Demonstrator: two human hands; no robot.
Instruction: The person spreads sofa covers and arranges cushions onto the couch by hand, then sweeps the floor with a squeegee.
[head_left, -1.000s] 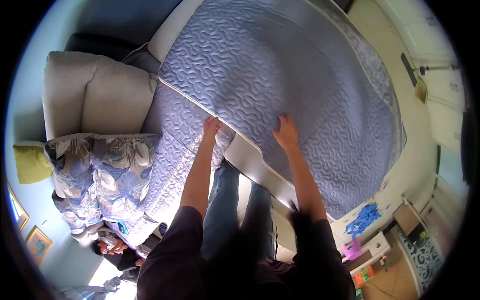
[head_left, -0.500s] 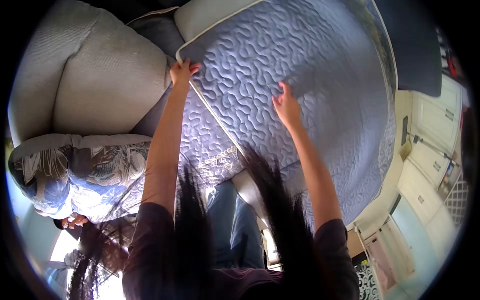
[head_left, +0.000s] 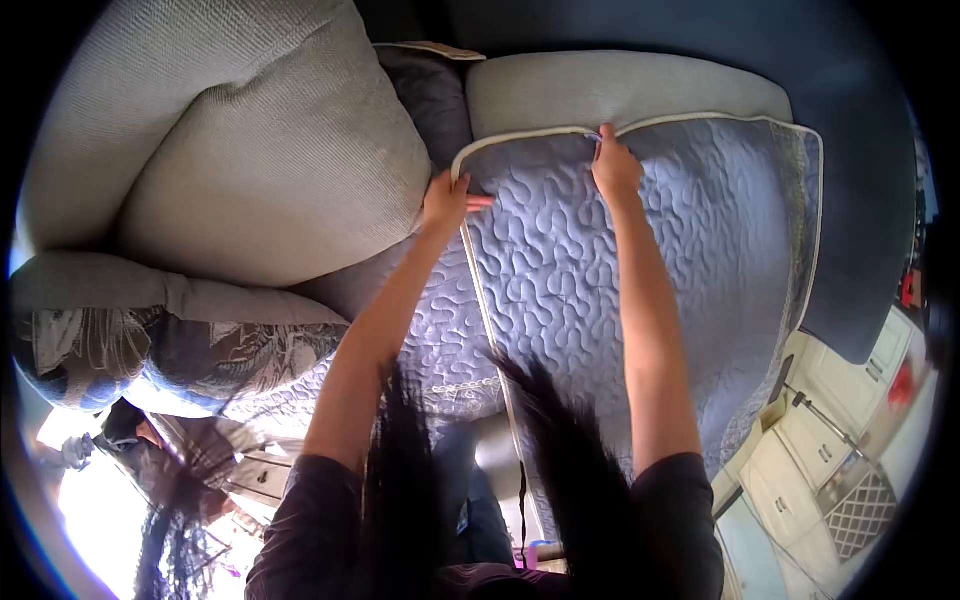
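A grey-blue quilted sofa cover with pale piping and a lace-like band along its right side is spread over the sofa seat. My left hand grips its piped left edge close to the rounded far corner, a finger or two stretched out over the quilting. Farther right, my right hand is closed on the far piped edge, which bunches up slightly there. Another quilted piece lies to the left, partly beneath this cover's edge.
Large beige back cushions stand at the left, with a patterned pillow below them. A beige sofa section runs behind the cover. White cabinets are at the right. Dark hair strands hide part of the near side.
My right hand has gone from hovering over the quilting to holding the far edge. That edge now lies along the beige section. My left hand still holds near the corner; the view has shifted.
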